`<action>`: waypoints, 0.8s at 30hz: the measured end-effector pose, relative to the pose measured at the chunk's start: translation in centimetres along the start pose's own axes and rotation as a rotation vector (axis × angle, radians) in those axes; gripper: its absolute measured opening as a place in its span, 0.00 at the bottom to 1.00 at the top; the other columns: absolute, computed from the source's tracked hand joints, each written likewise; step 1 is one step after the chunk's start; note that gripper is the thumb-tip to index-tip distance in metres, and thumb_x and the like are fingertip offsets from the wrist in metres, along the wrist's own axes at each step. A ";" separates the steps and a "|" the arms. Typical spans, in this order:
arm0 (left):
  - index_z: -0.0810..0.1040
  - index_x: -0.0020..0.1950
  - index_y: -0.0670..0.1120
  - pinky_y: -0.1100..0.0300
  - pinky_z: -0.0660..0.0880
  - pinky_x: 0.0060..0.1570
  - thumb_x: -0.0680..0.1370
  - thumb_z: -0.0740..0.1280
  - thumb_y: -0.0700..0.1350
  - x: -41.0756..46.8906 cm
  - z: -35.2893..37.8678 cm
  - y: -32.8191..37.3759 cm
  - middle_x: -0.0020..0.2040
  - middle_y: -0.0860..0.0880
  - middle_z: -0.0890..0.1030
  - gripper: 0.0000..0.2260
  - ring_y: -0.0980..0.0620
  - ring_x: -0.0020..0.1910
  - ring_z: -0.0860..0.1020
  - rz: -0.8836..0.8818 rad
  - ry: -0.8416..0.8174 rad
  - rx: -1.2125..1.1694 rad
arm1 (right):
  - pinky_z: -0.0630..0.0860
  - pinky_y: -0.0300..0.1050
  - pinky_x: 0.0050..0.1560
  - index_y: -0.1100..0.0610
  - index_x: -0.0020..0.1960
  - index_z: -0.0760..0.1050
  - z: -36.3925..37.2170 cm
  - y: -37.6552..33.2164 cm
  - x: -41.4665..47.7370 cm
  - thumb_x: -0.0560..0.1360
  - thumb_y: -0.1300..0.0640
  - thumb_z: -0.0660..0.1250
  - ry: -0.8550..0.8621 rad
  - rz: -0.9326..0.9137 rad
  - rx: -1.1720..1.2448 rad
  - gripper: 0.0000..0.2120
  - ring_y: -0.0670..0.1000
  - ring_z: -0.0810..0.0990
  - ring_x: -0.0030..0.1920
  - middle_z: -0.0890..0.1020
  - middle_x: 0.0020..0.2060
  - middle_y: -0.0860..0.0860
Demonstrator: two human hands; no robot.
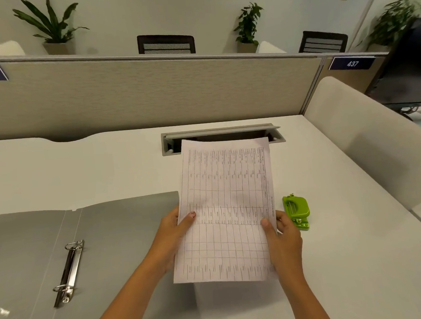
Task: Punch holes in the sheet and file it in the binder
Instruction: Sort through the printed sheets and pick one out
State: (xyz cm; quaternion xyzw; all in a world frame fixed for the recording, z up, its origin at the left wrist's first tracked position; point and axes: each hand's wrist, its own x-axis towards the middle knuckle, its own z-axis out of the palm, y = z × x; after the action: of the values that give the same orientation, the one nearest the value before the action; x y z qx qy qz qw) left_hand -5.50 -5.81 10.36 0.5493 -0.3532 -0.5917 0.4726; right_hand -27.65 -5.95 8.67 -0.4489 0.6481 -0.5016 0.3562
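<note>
Fingers [188, 217] of both hands pinch the sheet [226, 207] by its side edges above the white surface [106, 170]. Left of it lies the open grey binder [115, 239], rings [68, 269] closed; right, near the right hand [284, 238], sits the green hole punch [296, 209]. The left hand [171, 233] overlaps the binder's edge.

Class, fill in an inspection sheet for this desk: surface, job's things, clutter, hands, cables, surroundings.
Surface: white desk, open cable hatch at the back.
Job's things: printed sheet held up; grey binder open flat, rings shut; green hole punch right of sheet.
Clutter: nothing seen.
Hands: left hand and right hand grip the sheet's side edges.
Cables: nothing seen.
Surroundings: beige partition, chairs, potted plants, sign 437.
</note>
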 end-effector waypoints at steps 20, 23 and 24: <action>0.79 0.60 0.46 0.48 0.80 0.51 0.79 0.65 0.44 0.7 1.6 -1.3 0.50 0.49 0.85 0.11 0.48 0.48 0.83 0.128 0.222 0.080 | 0.73 0.22 0.40 0.54 0.58 0.74 -1.4 0.6 1.8 0.77 0.63 0.63 0.173 -0.113 -0.051 0.11 0.40 0.80 0.47 0.81 0.50 0.47; 0.80 0.56 0.47 0.49 0.81 0.48 0.79 0.65 0.43 1.0 1.4 -1.6 0.49 0.48 0.85 0.08 0.47 0.47 0.84 0.087 0.223 0.053 | 0.73 0.31 0.48 0.54 0.55 0.77 -2.5 1.2 3.1 0.76 0.66 0.63 0.278 -0.127 -0.162 0.12 0.46 0.79 0.49 0.82 0.51 0.49; 0.80 0.54 0.47 0.51 0.81 0.47 0.79 0.64 0.43 1.0 1.4 -1.7 0.48 0.48 0.85 0.07 0.46 0.46 0.84 0.071 0.226 0.047 | 0.74 0.36 0.51 0.54 0.55 0.77 -2.9 1.6 3.8 0.76 0.67 0.63 0.314 -0.124 -0.212 0.13 0.49 0.79 0.51 0.81 0.53 0.50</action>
State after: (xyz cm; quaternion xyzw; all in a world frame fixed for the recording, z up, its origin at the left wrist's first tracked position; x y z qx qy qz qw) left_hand -7.14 -6.41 8.61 0.6107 -0.3309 -0.5002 0.5170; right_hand -31.93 -8.41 7.74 -0.4393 0.7159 -0.5154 0.1698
